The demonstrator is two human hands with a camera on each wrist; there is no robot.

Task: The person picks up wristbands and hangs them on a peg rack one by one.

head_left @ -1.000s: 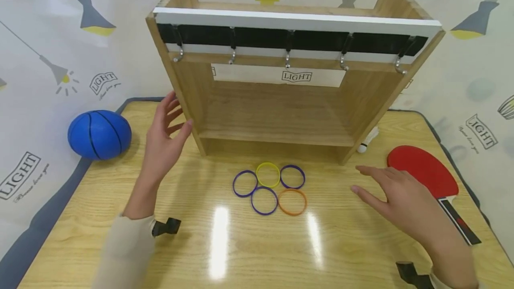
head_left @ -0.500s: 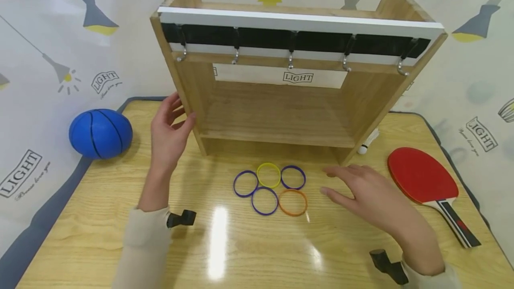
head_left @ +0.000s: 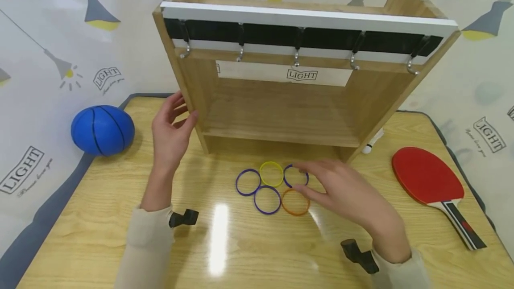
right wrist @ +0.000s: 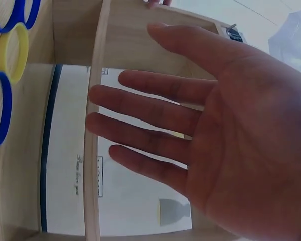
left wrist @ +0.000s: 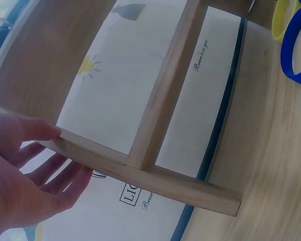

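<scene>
A wooden shelf (head_left: 281, 110) stands at the back of the table, with a black strip and several silver hooks (head_left: 296, 57) along its upper front. My left hand (head_left: 170, 139) holds its left side panel (left wrist: 140, 173), thumb at the front edge and fingers along the outer face. Several thin rings lie flat before the shelf: a yellow ring (head_left: 271, 162), an orange ring (head_left: 296, 215) and blue ones, such as the blue ring (head_left: 248, 169). Over the right-hand rings hovers my right hand (head_left: 345, 191), fingers extended and holding nothing. It partly covers the right blue ring (head_left: 289, 167).
A blue ball (head_left: 102, 130) sits at the table's left edge. To the right lies a red table tennis paddle (head_left: 427, 175). A shuttlecock (head_left: 373, 142) rests by the shelf's right side. Patterned wall covering (head_left: 453, 88) closes off the back.
My right hand has moved left from beside the paddle to above the rings. My left hand has come in closer to the shelf's side panel. The rings have stayed in place.
</scene>
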